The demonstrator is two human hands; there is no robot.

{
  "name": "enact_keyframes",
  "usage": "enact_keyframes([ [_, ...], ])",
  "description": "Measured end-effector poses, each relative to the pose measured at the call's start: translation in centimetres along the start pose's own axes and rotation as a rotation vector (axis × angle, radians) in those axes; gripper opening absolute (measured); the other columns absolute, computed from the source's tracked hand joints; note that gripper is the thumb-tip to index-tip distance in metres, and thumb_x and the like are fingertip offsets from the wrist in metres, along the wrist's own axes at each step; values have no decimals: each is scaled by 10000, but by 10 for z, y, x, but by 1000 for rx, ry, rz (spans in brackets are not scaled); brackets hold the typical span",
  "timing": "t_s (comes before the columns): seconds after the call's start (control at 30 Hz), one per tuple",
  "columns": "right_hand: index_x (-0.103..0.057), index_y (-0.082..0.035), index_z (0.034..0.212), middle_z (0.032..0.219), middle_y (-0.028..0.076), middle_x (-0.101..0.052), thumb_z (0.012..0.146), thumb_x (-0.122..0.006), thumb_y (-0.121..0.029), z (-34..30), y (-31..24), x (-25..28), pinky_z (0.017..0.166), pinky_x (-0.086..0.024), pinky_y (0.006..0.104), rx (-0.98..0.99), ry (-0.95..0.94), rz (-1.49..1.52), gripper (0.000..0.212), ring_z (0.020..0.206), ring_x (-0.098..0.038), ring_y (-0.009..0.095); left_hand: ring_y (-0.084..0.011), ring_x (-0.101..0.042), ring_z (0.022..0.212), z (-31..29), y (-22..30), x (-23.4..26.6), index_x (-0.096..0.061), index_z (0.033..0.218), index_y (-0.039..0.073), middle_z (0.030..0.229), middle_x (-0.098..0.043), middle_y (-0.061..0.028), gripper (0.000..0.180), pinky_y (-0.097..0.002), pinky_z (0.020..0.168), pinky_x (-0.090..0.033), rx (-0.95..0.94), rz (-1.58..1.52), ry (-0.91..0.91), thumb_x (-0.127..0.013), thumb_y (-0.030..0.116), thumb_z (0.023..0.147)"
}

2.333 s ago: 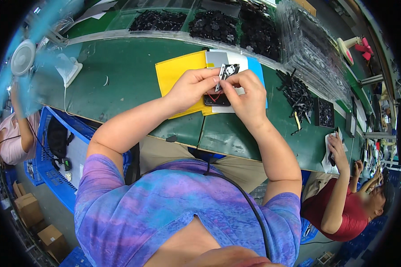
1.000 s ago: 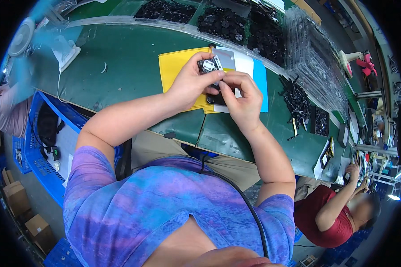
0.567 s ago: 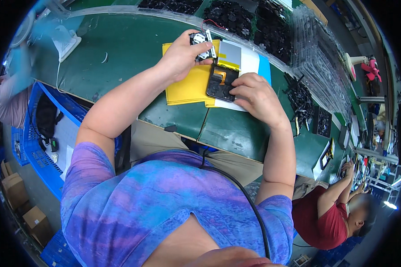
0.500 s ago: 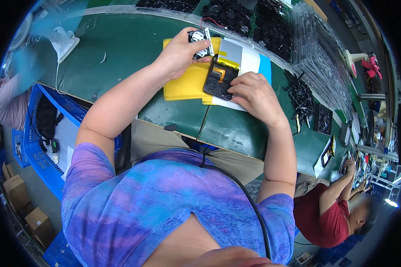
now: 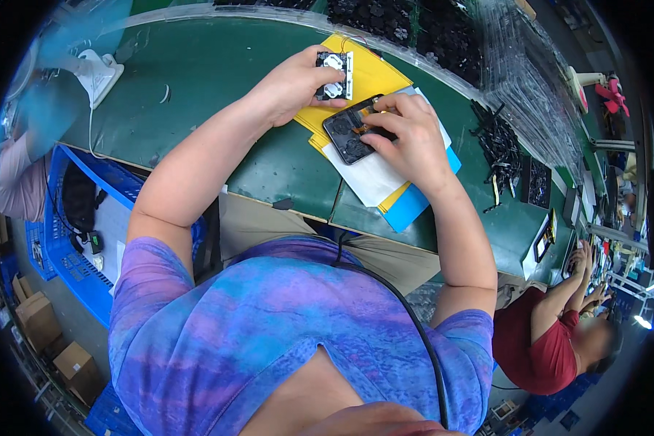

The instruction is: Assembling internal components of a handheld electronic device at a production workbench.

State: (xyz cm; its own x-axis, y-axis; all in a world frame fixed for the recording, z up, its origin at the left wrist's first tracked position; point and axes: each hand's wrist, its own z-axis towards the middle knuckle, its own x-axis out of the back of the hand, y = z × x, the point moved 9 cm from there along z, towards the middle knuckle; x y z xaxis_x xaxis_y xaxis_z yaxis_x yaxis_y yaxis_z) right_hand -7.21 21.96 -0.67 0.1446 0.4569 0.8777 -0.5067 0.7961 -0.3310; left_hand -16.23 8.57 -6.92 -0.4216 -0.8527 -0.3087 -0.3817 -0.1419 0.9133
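Note:
My left hand [image 5: 292,83] is closed around the edge of a small black circuit board [image 5: 333,75] with white patches and a pale strip, its thumb resting across the front. Close by lies a black rectangular device housing [image 5: 346,143], open side up, with an orange flex cable [image 5: 360,129] inside. My right hand [image 5: 413,138] grips its right end; thumb and forefinger curl over the interior and hide part of it. Under the housing are a yellow sheet [image 5: 374,69], a white sheet [image 5: 367,182] and a blue sheet [image 5: 407,211].
Black strips [image 5: 500,145] lie in a heap to the right, beside stacked clear trays [image 5: 527,94]. Dark parts [image 5: 443,43] fill the far edge. A white stand [image 5: 100,76] and a blue crate [image 5: 76,254] are leftward. A person in red [image 5: 538,341] works at right.
The housing and the sheets beneath have turned. My right hand has moved up from the housing's lower edge onto its right end. The silver panel with yellow tape no longer shows.

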Motion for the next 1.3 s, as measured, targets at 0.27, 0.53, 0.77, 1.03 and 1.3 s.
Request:
enact_keyframes([
  [0.27, -803, -167, 874, 1080, -4, -632, 724, -813, -170, 8, 6, -6, 928, -427, 412, -34, -8, -31, 151, 1093, -545, 246, -167, -673, 975, 0, -7, -1, -480, 1248, 13, 1107, -621, -92, 274, -362, 834, -632, 70, 45, -29, -570, 68, 995],
  [0.53, -781, -142, 887, 1161, 58, -630, 819, -748, -198, 12, 35, -10, 981, -370, 440, -245, 135, 176, 94, 1161, -514, 291, -160, -690, 843, 4, -7, 0, -604, 1092, -63, 943, -669, -98, 222, -305, 726, -625, -38, 230, -20, -664, 76, 931],
  [0.77, -754, -100, 902, 1202, 91, -631, 854, -717, -206, 13, 39, -17, 971, -362, 445, -344, 175, 172, 121, 1179, -522, 291, -128, -671, 805, 2, -5, -5, -641, 1117, -25, 931, -684, -65, 251, -290, 714, -586, -99, 318, -50, -706, 109, 914],
  [1.03, -724, -90, 889, 1192, 104, -623, 853, -712, -204, 9, 35, -11, 957, -363, 441, -318, 228, 159, 120, 1152, -541, 299, -76, -659, 825, 7, -7, 0, -661, 1142, -9, 959, -699, -17, 244, -235, 736, -547, -147, 428, -45, -716, 74, 919],
  [1.3, -719, -88, 876, 1149, 90, -619, 845, -714, -197, 9, 31, -9, 940, -366, 439, -264, 258, 143, 113, 1135, -543, 290, -61, -620, 680, 7, -4, 3, -718, 998, -13, 768, -703, -32, 241, -251, 617, -491, -272, 522, 13, -769, 182, 866],
])
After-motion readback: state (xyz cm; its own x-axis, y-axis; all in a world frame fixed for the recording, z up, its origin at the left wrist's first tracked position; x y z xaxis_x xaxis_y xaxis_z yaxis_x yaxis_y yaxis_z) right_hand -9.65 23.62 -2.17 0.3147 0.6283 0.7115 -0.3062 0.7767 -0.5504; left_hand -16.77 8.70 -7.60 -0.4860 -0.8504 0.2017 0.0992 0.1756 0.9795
